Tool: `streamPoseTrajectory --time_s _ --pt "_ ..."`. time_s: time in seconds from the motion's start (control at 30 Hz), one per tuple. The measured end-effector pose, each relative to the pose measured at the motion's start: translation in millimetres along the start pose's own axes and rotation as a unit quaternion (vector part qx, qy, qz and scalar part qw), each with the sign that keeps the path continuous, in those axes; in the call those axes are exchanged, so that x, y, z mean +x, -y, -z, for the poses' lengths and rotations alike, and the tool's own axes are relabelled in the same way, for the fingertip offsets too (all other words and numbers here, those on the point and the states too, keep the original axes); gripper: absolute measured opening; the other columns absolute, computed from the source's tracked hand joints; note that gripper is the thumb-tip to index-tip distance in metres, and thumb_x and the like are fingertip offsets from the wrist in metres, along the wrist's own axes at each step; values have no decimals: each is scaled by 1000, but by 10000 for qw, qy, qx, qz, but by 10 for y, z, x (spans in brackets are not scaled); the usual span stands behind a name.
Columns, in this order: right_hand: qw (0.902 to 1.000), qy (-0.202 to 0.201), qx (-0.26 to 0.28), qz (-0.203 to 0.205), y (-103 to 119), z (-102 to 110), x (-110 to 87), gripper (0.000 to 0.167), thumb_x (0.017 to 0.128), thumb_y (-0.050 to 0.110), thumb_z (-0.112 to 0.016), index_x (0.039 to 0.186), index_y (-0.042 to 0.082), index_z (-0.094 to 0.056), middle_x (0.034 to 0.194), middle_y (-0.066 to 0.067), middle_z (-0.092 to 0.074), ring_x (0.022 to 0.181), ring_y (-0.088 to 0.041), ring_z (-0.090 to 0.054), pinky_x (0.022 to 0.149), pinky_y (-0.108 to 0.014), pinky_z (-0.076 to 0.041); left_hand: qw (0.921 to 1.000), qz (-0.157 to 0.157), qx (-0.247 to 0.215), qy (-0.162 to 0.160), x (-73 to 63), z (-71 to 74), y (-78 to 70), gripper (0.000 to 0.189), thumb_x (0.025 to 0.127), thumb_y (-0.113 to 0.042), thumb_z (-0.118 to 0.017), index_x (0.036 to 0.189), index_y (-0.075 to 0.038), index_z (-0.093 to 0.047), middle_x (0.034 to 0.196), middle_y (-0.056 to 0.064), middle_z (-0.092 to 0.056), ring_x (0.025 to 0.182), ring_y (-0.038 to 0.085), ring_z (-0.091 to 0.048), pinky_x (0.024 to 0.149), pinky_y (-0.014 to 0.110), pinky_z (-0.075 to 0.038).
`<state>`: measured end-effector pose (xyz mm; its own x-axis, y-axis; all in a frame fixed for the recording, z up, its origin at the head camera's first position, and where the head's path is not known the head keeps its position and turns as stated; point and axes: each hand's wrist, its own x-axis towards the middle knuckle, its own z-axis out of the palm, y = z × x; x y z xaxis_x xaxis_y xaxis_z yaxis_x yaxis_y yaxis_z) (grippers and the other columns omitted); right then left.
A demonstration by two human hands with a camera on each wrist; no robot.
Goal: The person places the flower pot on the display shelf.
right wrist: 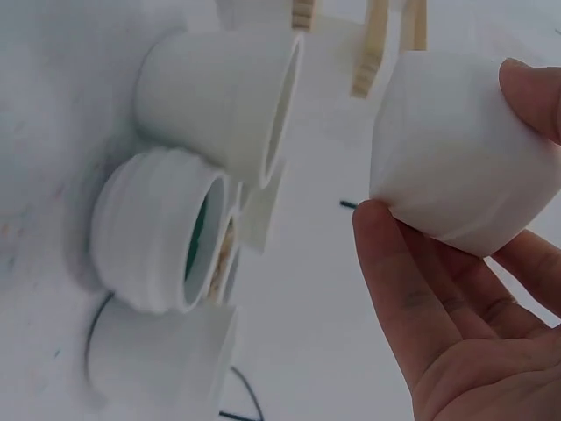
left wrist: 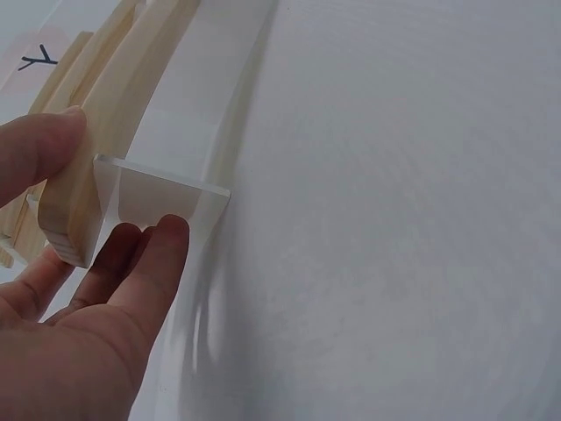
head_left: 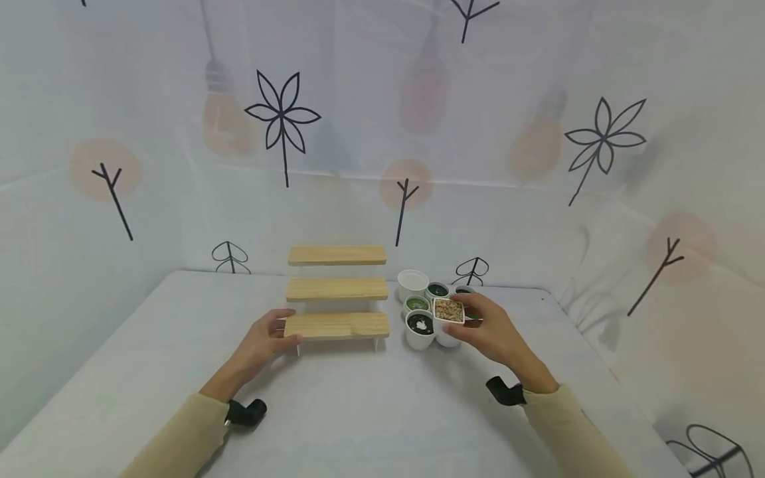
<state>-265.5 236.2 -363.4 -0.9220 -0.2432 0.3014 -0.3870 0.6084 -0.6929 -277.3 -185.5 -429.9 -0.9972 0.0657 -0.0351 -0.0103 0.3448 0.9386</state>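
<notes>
A three-tier stand with wooden shelves [head_left: 337, 290] and clear side panels [left wrist: 166, 193] stands on the table. My left hand [head_left: 267, 338] grips the left end of its lowest shelf [head_left: 337, 325], thumb against the wood and fingers by the side panel. My right hand [head_left: 487, 330] holds a small white angular pot [right wrist: 460, 153] filled with tan granules [head_left: 448, 310], lifted above a cluster of white pots. In that cluster are a dark-filled pot [head_left: 420, 337], a green-filled pot [head_left: 416, 304] and a larger white pot [head_left: 412, 282]. Part of the cluster hides behind the held pot.
A white cloth covers the table [head_left: 358, 411]. Behind it hangs a white backdrop [head_left: 352, 133] with leaf and branch drawings. The pots stand just right of the shelf stand, near the table's back edge.
</notes>
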Motion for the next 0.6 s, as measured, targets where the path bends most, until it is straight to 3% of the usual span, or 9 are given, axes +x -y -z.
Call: streamPoseTrajectory --time_s 0.33,0.6 --pt "9989 229 -171 377 362 -147 413 60 79 28 -78 131 10 -54 118 -6 -57 99 -23 -61 81 -35 -53 10000 15 11 -45 41 23 30 71 80 -22 -77 139 -9 -41 132 22 -50 121 36 -51 96 48 -42" --pt "9965 508 269 602 673 -317 773 61 80 28 -77 133 10 -53 119 -7 -56 103 -27 -61 78 -35 -54 10000 58 -42 -44 20 12 23 69 81 -19 -76 139 -7 -42 130 21 -51 118 35 -52 93 46 -45"
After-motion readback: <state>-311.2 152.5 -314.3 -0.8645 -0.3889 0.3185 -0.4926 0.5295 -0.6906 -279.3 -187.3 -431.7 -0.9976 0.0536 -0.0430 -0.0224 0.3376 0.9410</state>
